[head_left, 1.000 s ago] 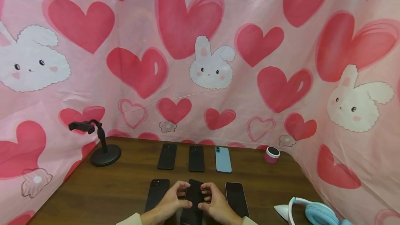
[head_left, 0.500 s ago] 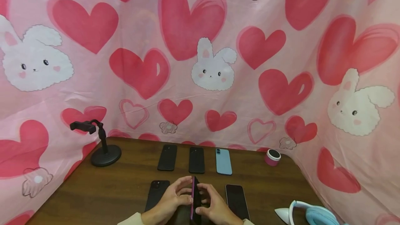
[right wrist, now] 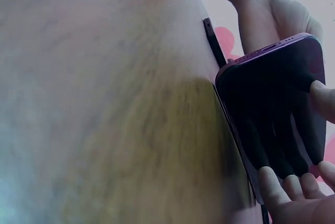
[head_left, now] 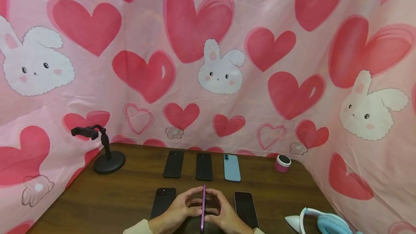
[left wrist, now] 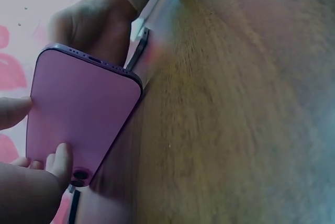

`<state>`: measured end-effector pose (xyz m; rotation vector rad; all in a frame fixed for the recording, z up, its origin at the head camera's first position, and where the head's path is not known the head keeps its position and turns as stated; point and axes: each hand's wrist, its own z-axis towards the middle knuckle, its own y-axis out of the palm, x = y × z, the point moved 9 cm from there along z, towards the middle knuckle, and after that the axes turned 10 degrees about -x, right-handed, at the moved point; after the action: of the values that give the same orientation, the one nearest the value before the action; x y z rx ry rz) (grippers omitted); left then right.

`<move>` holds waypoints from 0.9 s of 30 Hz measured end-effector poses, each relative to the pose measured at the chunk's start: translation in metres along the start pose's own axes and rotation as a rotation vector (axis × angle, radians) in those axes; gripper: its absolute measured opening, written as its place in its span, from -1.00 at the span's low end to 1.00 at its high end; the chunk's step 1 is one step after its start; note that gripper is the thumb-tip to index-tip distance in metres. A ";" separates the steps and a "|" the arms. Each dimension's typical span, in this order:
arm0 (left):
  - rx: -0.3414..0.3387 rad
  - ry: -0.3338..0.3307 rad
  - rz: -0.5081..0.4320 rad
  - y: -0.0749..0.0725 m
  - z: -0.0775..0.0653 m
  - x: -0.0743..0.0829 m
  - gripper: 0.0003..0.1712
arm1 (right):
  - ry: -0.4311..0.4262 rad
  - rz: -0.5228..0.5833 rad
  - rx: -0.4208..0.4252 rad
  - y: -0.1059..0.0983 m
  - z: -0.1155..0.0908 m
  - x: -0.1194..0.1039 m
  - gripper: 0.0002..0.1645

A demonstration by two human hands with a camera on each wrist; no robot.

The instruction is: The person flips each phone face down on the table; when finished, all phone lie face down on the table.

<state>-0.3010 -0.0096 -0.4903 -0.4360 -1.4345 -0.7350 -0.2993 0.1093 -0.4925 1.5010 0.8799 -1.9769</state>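
Observation:
A smartphone (head_left: 203,205) stands on its long edge between my two hands, its thin purple rim facing up. My left hand (head_left: 179,209) holds it from the left, with thumb and fingertips on the purple back (left wrist: 84,103), as the left wrist view shows. From the right, my right hand (head_left: 227,215) holds it with curled fingertips and thumb against the dark screen (right wrist: 272,109). A black phone (head_left: 163,201) lies beside the left hand. Close to the right hand lies another phone (head_left: 246,208), dark screen up.
Behind the hands lie two black phones (head_left: 173,164) (head_left: 204,167) and a light blue phone (head_left: 232,168). A black stand (head_left: 108,161) is at the back left of the wooden table (head_left: 107,198). At right are a pink-and-white round object (head_left: 282,163) and blue-and-white headphones (head_left: 331,223).
The phone between my hands has turned from lying nearly flat, dark side up, to upright on its long edge, rim upward. Both hands have stayed around it.

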 end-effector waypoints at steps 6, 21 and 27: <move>0.007 -0.005 0.005 -0.003 -0.001 0.000 -0.17 | -0.055 0.045 -0.010 0.002 0.001 -0.001 -0.05; -0.044 -0.020 0.056 0.002 -0.003 0.001 -0.14 | -0.048 0.106 -0.001 0.004 0.002 0.002 -0.03; 0.024 -0.072 0.156 -0.003 -0.002 0.002 -0.19 | -0.033 0.124 -0.002 0.004 0.001 0.003 -0.07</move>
<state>-0.3011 -0.0135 -0.4890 -0.5541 -1.4573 -0.5813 -0.2974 0.1059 -0.4959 1.4804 0.7563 -1.9049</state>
